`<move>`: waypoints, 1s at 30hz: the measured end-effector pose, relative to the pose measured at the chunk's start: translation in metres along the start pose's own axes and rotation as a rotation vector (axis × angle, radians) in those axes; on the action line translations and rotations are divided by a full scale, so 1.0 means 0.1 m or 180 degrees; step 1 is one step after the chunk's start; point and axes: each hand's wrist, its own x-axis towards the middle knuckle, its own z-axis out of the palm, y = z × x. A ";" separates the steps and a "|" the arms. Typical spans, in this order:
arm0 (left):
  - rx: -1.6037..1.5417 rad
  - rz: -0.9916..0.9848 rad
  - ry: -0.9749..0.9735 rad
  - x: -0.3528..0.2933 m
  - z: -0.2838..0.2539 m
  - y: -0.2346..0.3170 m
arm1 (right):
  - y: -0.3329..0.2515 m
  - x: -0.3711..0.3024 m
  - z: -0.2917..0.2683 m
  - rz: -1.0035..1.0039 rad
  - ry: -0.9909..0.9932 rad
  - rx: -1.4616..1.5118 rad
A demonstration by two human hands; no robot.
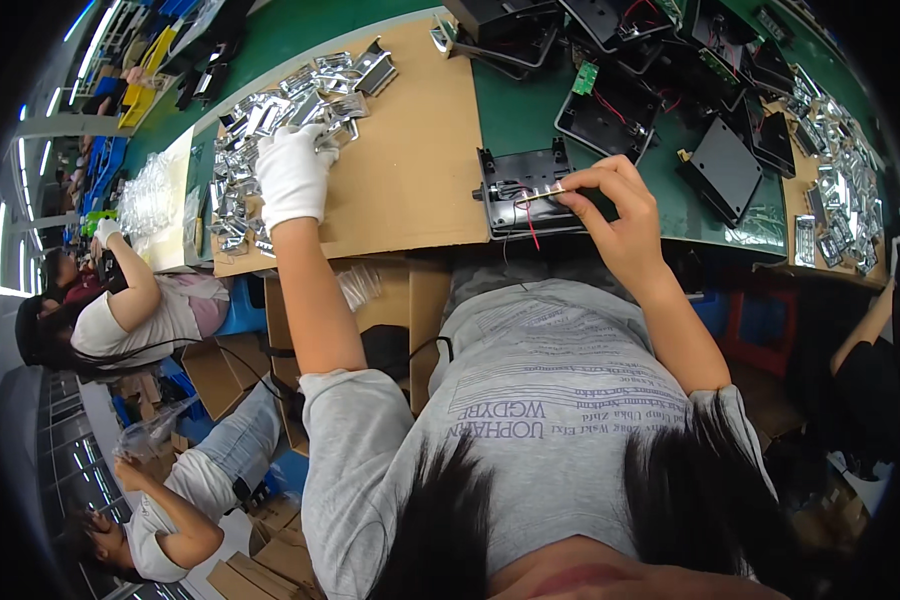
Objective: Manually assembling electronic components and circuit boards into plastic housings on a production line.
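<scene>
- Two dark locks of hair [440, 525] hang nearest, over one grey T-shirt [560, 400].
- One bare right hand [625, 205], thumb and fingers pinched on the right end of one narrow circuit strip [542, 196], over one open black housing [537, 164] at the near table edge (I can't tell whether strip and housing touch); one red wire [533, 232] dangles there.
- One white-gloved left hand [295, 180], fingers bent, down at the heap of shiny metal pieces [300, 95], too many to count, on one cardboard sheet [415, 160] to the left (whether it grips one, I can't see).
- Several black casings [722, 170] crowd the far right, overlapping past counting.
- One second metal heap [842, 175] lies beyond them, rightmost.
- At least two co-workers [160, 305] on the left.
</scene>
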 end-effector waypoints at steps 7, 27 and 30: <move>-0.2267 0.0020 0.0028 -0.28 -0.30 0.58 | 0.04 -0.01 -0.03 0.0319 -0.0121 0.0170; -0.4466 0.1344 0.0208 -0.52 -0.26 1.49 | 0.04 0.10 0.07 0.0227 0.0005 0.0686; -0.4664 0.1250 0.0177 -0.55 -0.24 1.50 | 0.03 0.08 0.09 0.0178 0.0126 0.0525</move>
